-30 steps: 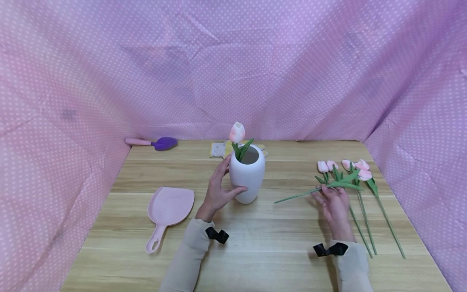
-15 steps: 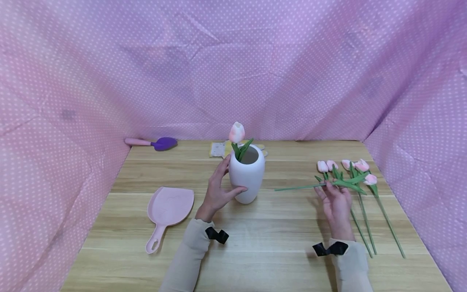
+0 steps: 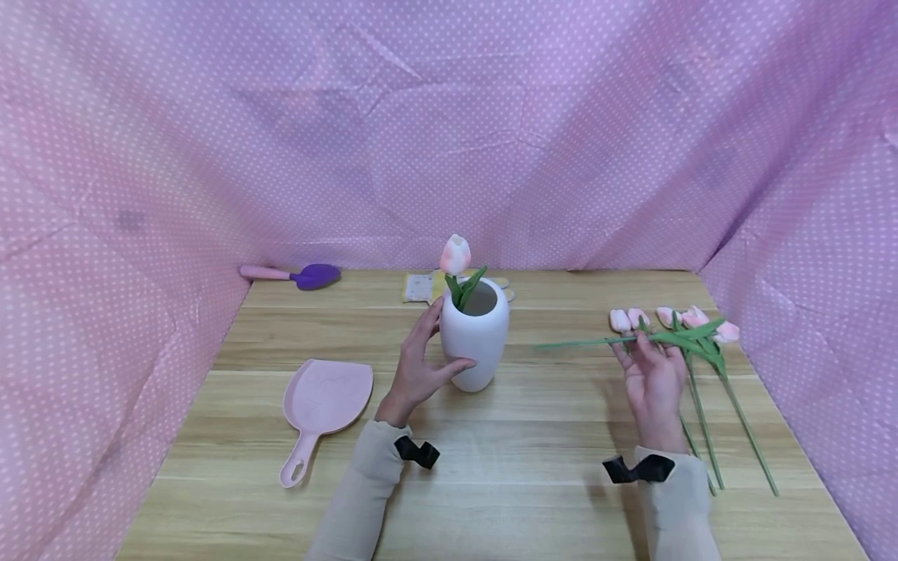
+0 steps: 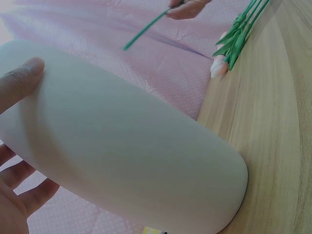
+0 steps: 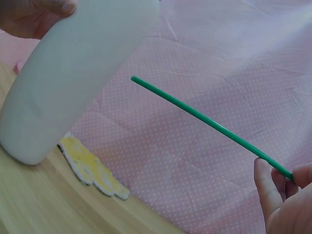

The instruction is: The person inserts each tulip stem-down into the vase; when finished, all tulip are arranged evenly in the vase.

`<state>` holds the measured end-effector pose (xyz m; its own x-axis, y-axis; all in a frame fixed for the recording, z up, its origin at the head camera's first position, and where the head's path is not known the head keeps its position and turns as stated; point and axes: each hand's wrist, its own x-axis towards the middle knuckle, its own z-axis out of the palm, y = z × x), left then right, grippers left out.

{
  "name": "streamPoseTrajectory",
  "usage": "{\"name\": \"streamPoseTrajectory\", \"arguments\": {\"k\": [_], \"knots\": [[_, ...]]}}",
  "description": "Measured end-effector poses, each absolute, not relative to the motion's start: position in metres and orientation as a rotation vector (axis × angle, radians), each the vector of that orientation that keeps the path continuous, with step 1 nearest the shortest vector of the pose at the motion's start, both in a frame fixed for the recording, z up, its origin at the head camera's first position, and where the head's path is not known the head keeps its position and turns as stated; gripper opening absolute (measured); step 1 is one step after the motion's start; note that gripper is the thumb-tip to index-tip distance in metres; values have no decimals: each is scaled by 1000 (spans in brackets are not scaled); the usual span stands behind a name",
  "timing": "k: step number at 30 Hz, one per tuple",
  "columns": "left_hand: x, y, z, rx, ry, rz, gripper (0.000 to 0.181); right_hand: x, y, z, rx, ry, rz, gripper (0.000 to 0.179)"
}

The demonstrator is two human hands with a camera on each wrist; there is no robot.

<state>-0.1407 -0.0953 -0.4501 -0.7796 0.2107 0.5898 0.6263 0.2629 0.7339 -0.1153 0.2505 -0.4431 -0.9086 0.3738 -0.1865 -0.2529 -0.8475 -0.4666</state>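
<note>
A white vase (image 3: 486,343) stands upright on the table, one pink-and-white tulip (image 3: 456,255) rising from the left of its mouth. My left hand (image 3: 412,375) grips its left side, thumb across the front and fingers behind. In the left wrist view the thumb (image 4: 24,80) lies on the vase wall. My right hand (image 3: 654,388) pinches another tulip by its green stem (image 5: 195,113), held above the table. That stem lies nearly level, its bare end toward the vase and apart from it. The held bloom is at the right, over several loose tulips (image 3: 698,389).
A pink dustpan (image 3: 328,397) lies left of the left hand. Farther back are a purple trowel (image 3: 316,276) with a pink handle and a yellow-and-white glove (image 5: 90,165) behind the vase. Pink dotted cloth (image 3: 449,140) hangs around the wooden table (image 3: 491,483).
The right hand has risen and shifted slightly right with the tulip. Its stem has swung from slanting to nearly level. The left hand and vase stay still.
</note>
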Motion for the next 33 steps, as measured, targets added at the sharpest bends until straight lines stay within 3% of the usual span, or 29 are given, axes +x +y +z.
{"name": "streamPoseTrajectory", "arguments": {"k": [33], "knots": [[-141, -95, -450, -772, -2156, -1508, 106, -133, 221, -357, -112, -527, 2628, 13]]}}
